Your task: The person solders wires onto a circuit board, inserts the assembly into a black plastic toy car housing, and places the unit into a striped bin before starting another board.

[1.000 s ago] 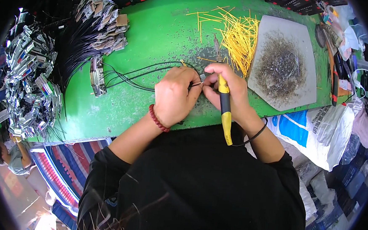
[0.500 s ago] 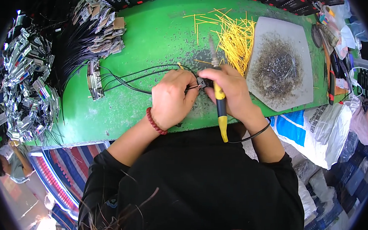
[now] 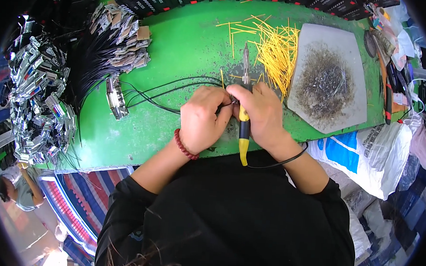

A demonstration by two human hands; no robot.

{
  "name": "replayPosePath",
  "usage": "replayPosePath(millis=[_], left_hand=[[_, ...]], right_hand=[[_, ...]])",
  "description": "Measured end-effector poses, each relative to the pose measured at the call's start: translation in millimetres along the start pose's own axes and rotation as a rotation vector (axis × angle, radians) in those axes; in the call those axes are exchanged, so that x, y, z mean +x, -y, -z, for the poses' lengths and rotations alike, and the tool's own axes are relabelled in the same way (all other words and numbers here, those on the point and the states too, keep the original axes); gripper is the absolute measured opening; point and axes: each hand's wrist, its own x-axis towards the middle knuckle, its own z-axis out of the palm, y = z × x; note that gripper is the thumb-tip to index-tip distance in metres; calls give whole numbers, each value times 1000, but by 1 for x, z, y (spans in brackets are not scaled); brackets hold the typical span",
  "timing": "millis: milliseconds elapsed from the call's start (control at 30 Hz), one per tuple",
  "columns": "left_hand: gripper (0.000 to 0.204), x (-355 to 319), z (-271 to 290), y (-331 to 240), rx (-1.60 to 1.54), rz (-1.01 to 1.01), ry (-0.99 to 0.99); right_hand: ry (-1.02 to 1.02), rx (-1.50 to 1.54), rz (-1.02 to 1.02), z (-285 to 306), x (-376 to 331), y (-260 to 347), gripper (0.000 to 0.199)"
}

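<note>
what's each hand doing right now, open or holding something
Left hand: closed, holding black wires.
Right hand: closed, holding the soldering iron; its fingertips are partly hidden.

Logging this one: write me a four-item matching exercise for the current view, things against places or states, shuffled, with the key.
1. Soldering iron
2. Beaded bracelet
3. Grey board
4. Yellow sticks

A. Strewn with dark debris
B. Around the left wrist
C. Lying in a loose pile
D. Held in the right hand

Pairs: 1-D, 2-B, 3-A, 4-C
</note>
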Motion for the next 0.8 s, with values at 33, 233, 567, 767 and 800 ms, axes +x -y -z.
replayPosePath(millis=[33, 233, 567, 767, 800], left_hand=[[10, 1, 0, 2, 12, -15, 9], [11, 4, -5, 2, 62, -42, 7], [13, 6, -8, -1, 98, -115, -33], [12, 4, -7, -3, 125, -76, 17], [12, 2, -7, -3, 124, -73, 23]], right_hand=[[12, 59, -32, 3, 3, -2, 39], [-173, 579, -367, 33, -26, -25, 30], [-702, 700, -627, 117, -110, -72, 46], [-949, 536, -619, 134, -141, -110, 17], [-875, 544, -612, 133, -147, -112, 16]])
